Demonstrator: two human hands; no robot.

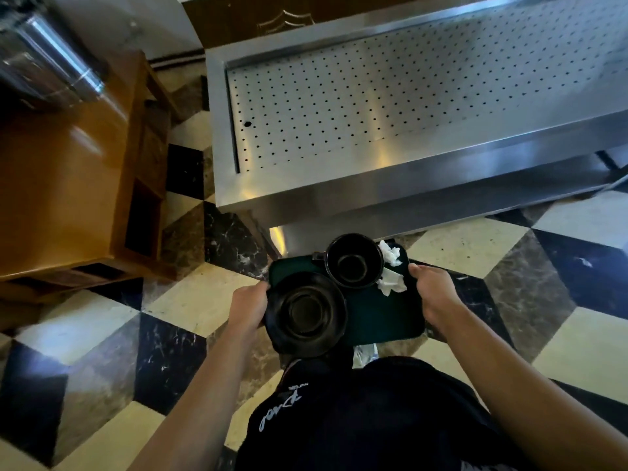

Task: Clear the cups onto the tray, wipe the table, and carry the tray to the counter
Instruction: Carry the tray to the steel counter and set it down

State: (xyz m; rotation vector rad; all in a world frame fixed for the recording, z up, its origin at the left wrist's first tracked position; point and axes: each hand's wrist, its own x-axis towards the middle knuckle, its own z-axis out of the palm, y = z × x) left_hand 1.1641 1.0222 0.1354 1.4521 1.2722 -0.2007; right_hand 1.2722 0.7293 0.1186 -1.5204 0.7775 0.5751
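Both hands, left hand (249,309) and right hand (433,294), are gripping the dark green tray (380,317) by its edges, carrying two black cups (355,261) and crumpled tissues (392,282).

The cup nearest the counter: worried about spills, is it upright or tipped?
Upright: the cup stands on the tray, its round mouth facing up.

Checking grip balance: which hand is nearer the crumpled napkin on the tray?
Right. The right hand grips the tray edge beside the napkin; the left hand holds the opposite edge.
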